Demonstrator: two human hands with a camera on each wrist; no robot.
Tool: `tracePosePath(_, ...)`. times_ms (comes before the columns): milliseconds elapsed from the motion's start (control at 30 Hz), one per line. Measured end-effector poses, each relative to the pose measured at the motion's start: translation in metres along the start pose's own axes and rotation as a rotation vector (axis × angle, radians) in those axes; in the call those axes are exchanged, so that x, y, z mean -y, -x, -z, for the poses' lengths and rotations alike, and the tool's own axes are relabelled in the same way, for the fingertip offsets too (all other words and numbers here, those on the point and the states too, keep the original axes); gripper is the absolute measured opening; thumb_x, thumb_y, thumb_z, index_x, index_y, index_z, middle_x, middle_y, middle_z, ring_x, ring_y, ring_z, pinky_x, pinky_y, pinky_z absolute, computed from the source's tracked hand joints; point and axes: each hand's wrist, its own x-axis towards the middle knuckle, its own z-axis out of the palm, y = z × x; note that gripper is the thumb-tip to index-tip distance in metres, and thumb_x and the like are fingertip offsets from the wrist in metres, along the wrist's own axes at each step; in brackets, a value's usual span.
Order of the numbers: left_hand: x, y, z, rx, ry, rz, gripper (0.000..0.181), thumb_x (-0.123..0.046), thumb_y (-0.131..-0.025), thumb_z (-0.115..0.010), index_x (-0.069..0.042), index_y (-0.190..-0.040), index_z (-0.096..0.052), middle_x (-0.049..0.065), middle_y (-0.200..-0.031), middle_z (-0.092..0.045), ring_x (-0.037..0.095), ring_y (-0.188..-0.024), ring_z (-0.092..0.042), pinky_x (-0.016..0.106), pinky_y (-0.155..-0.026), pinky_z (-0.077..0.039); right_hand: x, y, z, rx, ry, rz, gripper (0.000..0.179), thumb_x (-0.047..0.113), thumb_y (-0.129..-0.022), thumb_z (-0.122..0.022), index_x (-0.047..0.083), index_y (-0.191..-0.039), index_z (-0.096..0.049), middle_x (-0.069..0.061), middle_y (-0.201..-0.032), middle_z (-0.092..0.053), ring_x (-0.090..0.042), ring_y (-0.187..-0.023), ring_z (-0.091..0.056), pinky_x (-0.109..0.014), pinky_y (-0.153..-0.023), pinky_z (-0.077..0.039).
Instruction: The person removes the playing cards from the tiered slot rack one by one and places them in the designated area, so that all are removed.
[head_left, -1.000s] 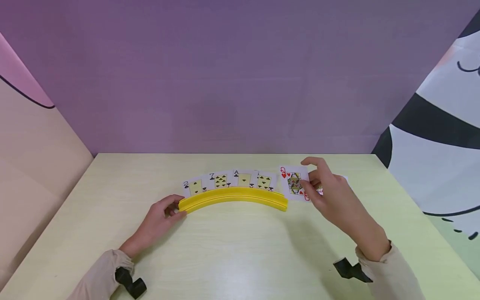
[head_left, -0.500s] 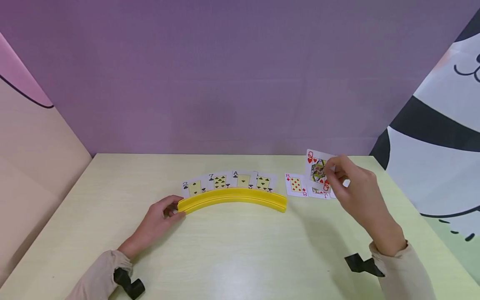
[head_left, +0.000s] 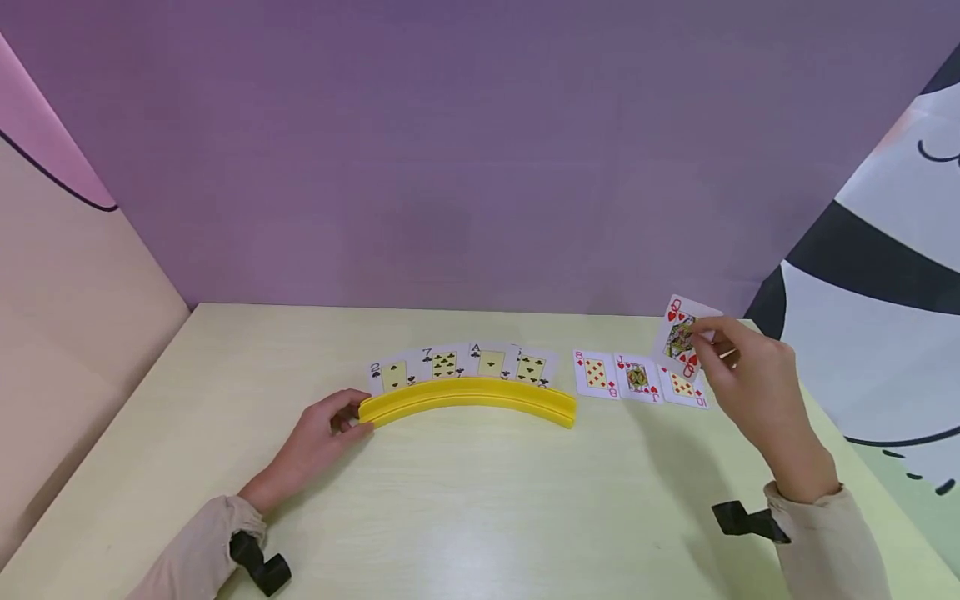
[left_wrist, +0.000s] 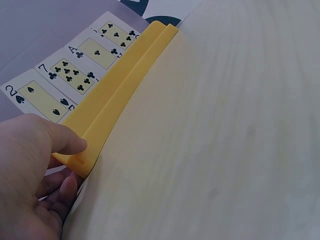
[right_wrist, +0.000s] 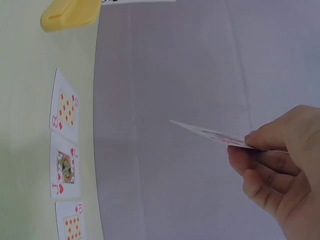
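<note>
My left hand [head_left: 318, 442] grips the left end of a curved yellow card holder [head_left: 468, 392], thumb on its front in the left wrist view. Several black-suit playing cards stand in its slot: a two of spades [left_wrist: 41, 99], a seven of clubs [left_wrist: 70, 75], an ace of clubs [left_wrist: 97, 53] and another club card [left_wrist: 116, 34] with its corner index partly covered. Pinched between thumb and fingers of my right hand [head_left: 761, 396] is a queen of hearts [head_left: 678, 337], raised above the table at the right and seen nearly edge-on in the right wrist view.
Right of the holder, an eight of diamonds [head_left: 596, 374], a jack of hearts [head_left: 637, 379] and a ten of diamonds [head_left: 683, 388] lie face up in a row on the pale table [head_left: 480, 500]. A purple backdrop [head_left: 465, 167] rises behind the table's far edge.
My right hand has carried the queen of hearts rightward and up, from beside the holder's right end, uncovering the three cards in the row. The left hand and holder have stayed in place.
</note>
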Motion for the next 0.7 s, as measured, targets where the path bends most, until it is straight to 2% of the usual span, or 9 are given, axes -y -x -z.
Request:
tracePosePath(100,0.002,-0.001,-0.001,0.006,0.001,-0.009,0.034,-0.008,-0.090,-0.073,-0.006,-0.123,-0.064,0.007,-0.105,-0.066,0.019,-0.082,-0.055,0.023,-0.072,-0.049,-0.008,0.002,-0.001,0.020,0.012,-0.036,0.015,0.000,-0.090,-0.068,0.002,-0.104,-0.071,-0.016,-0.090,-0.071,0.010,-0.075,-0.048,-0.003,-0.064,-0.038)
tracePosePath(167,0.003,-0.001,-0.002,0.003,-0.006,-0.007,0.034,-0.008,-0.090,-0.073,-0.007,-0.123,-0.064,0.006,-0.105,-0.066,0.018,-0.082,-0.055,0.023,-0.072,-0.049,-0.013,0.002,-0.003,0.021,0.019,-0.039,0.016,0.001,-0.089,-0.069,0.002,-0.104,-0.071,-0.016,-0.089,-0.072,0.006,-0.073,-0.052,-0.004,-0.063,-0.038)
tracePosePath(300,0.002,-0.001,-0.002,-0.003,-0.022,0.000,0.036,-0.008,-0.089,-0.073,-0.007,-0.124,-0.063,0.006,-0.105,-0.066,0.019,-0.082,-0.055,0.022,-0.071,-0.049,-0.021,0.002,-0.005,0.030,0.032,-0.051,0.022,0.000,-0.087,-0.068,0.000,-0.108,-0.069,-0.017,-0.088,-0.071,-0.018,-0.073,-0.063,-0.005,-0.061,-0.037)
tracePosePath(400,0.001,-0.001,-0.001,-0.003,-0.027,-0.002,0.036,-0.008,-0.090,-0.073,-0.006,-0.124,-0.063,0.007,-0.106,-0.066,0.019,-0.083,-0.055,0.022,-0.072,-0.049,-0.025,0.002,-0.004,0.058,0.036,-0.086,0.029,-0.003,-0.087,-0.065,-0.002,-0.116,-0.065,-0.021,-0.095,-0.068,-0.032,-0.079,-0.062,-0.004,-0.062,-0.035)
tracePosePath(533,0.000,-0.001,-0.001,-0.003,-0.020,-0.001,0.035,-0.008,-0.090,-0.073,-0.006,-0.124,-0.063,0.007,-0.106,-0.066,0.019,-0.083,-0.055,0.022,-0.072,-0.049,-0.031,0.002,-0.004,0.065,0.038,-0.101,0.035,-0.008,-0.088,-0.060,-0.003,-0.123,-0.063,-0.025,-0.100,-0.066,-0.035,-0.083,-0.061,-0.003,-0.064,-0.034)
tracePosePath(700,-0.001,0.000,-0.001,-0.001,-0.016,0.004,0.035,-0.009,-0.090,-0.073,-0.005,-0.123,-0.064,0.007,-0.105,-0.066,0.019,-0.082,-0.055,0.022,-0.072,-0.049,-0.037,0.004,-0.006,0.059,0.060,-0.101,0.037,-0.009,-0.090,-0.060,-0.002,-0.127,-0.063,-0.022,-0.090,-0.064,-0.032,-0.076,-0.056,-0.006,-0.061,-0.034)
